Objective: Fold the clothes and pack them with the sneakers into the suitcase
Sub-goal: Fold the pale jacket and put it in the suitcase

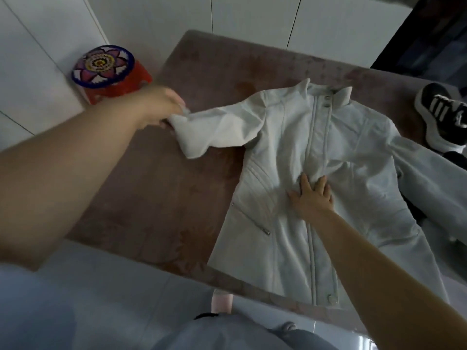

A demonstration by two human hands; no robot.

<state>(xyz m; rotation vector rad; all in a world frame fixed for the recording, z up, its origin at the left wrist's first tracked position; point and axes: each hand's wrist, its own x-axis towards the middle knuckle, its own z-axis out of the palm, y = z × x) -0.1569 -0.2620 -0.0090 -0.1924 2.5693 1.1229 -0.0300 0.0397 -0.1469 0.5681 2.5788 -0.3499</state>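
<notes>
White jacket [290,173] flat on surface [156,198], front up. Right hand [310,195] spread, pressing its middle. Left hand [156,107] grips sleeve [214,130] end, pulled outward. Step: folding jacket. Next, likely: swing sleeve across toward right hand. Sneaker [444,117] beyond right hand.

My left hand [156,107] pinches the cuff of the white jacket [290,185] spread on the mauve surface [151,198]; my right hand [310,195] presses flat on its front. A black-and-white sneaker [444,117] lies at the right edge.

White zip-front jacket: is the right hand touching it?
Touching. The head view shows the right hand lying flat, fingers spread, on the white zip-front jacket.
</notes>
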